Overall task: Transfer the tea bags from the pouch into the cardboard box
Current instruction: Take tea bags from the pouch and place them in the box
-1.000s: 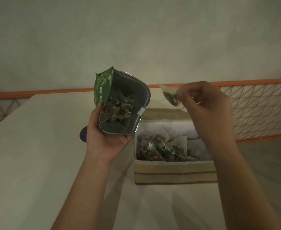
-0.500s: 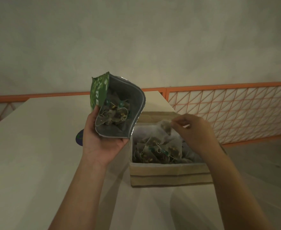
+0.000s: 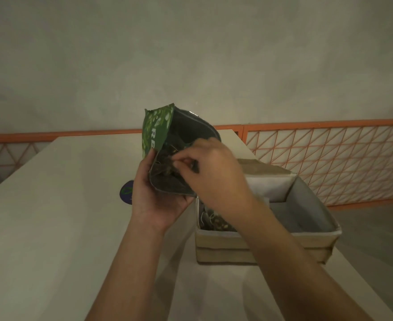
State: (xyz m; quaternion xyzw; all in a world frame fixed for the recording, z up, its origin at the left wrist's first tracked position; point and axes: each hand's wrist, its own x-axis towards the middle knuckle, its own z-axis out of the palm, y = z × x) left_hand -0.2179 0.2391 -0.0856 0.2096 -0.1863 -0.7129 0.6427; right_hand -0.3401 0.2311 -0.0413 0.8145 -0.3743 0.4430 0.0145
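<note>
My left hand point(image 3: 153, 202) grips the open green pouch point(image 3: 158, 133) from below, holding it up with its mouth tilted toward me. Dark tea bags point(image 3: 165, 167) lie inside it. My right hand point(image 3: 214, 170) reaches into the mouth of the pouch, and its thumb and fingertips pinch one of the tea bags there. To the right and below stands the cardboard box point(image 3: 260, 249) with a pale lining. Several tea bags point(image 3: 214, 221) lie at its left end, partly hidden by my right forearm.
The box sits near the right edge of a long pale table point(image 3: 51, 228). A small dark round object point(image 3: 126, 192) lies on the table behind my left hand. An orange lattice railing point(image 3: 330, 158) runs behind and to the right, below a grey wall.
My right hand carried a tea bag down into the box, let it go, and has moved up and left into the pouch. The left hand kept holding the pouch.
</note>
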